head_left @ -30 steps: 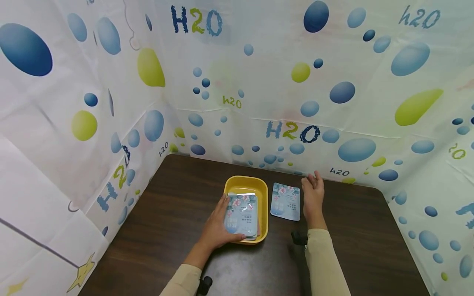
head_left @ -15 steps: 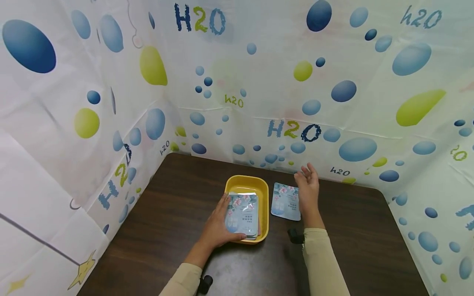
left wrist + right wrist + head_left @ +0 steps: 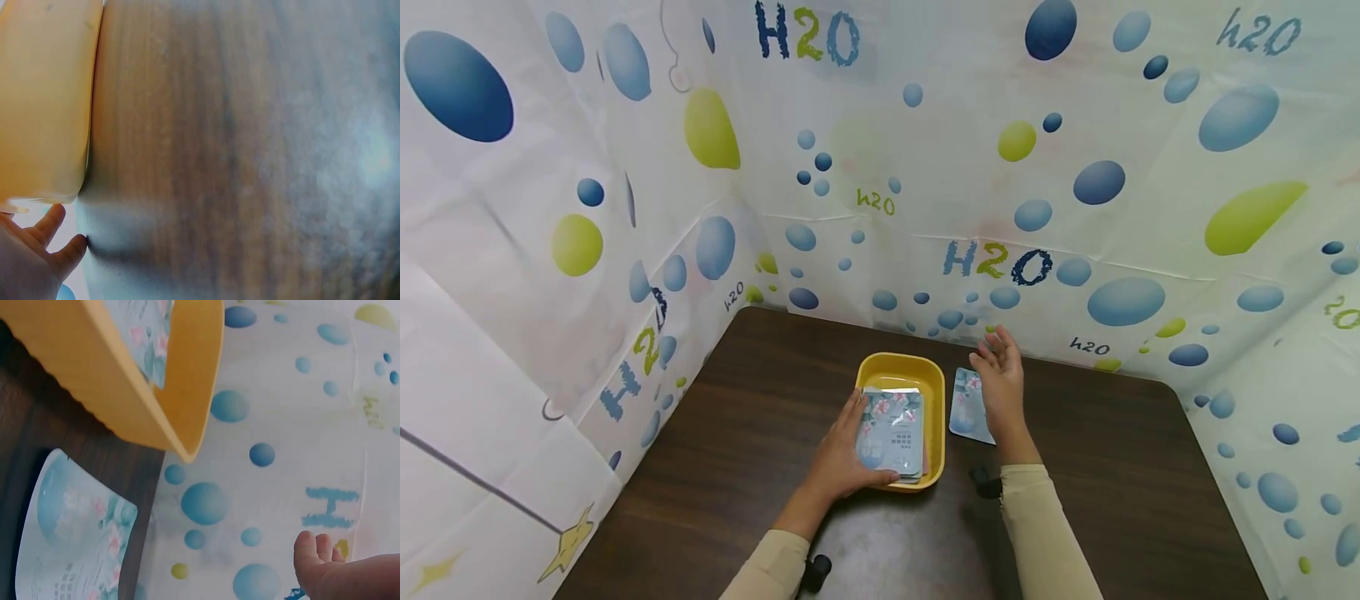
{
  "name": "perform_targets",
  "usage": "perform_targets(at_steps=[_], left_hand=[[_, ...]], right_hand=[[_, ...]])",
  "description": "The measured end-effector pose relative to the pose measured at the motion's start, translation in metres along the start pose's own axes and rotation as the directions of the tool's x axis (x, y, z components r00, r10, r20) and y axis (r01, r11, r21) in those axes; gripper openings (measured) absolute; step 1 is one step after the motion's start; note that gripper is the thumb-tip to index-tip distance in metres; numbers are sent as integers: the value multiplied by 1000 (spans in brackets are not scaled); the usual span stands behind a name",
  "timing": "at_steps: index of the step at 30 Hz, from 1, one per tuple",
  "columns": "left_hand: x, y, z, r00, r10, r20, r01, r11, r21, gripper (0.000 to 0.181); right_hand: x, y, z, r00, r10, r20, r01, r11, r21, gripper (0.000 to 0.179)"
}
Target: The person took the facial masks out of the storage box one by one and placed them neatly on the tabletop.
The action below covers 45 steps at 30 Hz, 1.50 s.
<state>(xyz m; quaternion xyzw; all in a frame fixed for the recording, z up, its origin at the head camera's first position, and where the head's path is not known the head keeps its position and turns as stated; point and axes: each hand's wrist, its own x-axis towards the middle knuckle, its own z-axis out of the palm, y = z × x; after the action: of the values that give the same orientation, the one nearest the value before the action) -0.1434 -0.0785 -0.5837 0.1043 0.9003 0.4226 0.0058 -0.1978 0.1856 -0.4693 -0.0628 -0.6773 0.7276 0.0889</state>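
Note:
A yellow plastic tray (image 3: 932, 375) holds a stack of pale blue flower-print sachets (image 3: 891, 433). My left hand (image 3: 842, 454) rests against the tray's left side, with the thumb stretched along the front edge by the stack and the fingers on the left rim. Its spread outer fingers (image 3: 53, 225) show past the tray's corner in the left wrist view. A single matching sachet (image 3: 967, 408) lies on the table right of the tray. My right hand (image 3: 1002, 387) hovers over that sachet's right part, fingers loosely bent and holding nothing.
The dark wood table (image 3: 760, 392) has a curtain (image 3: 940, 167) printed with bubbles and "H2O" behind it and along both sides. Dark wrist cameras hang below both forearms, the right one (image 3: 985, 483) close to the table.
My right hand has moved left, from beside the single sachet to over it, hiding its right part. The left hand, tray and stack stay where they were.

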Motion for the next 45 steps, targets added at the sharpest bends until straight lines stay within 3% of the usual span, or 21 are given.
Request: perform_targets(at_steps=[11,27,36,45], left_hand=[[7,1,-1,1000,17,-6,-16,1000,14,136],[5,1,0,1000,-2,9,2,1000,14,135],[2,1,-1,1000,6,3,-6,1000,18,136],[1,2,-2,1000,18,2,-18,1000,20,134]], right_hand=[[-2,5,18,999,20,44,-22,999,36,68],[-18,41,42,990,78,121,-82,996,30,64],[-29,65,54,981,106,161,-105,994,-17,76],[-40,77,62,982,98,160,-100,995,-1,85]])
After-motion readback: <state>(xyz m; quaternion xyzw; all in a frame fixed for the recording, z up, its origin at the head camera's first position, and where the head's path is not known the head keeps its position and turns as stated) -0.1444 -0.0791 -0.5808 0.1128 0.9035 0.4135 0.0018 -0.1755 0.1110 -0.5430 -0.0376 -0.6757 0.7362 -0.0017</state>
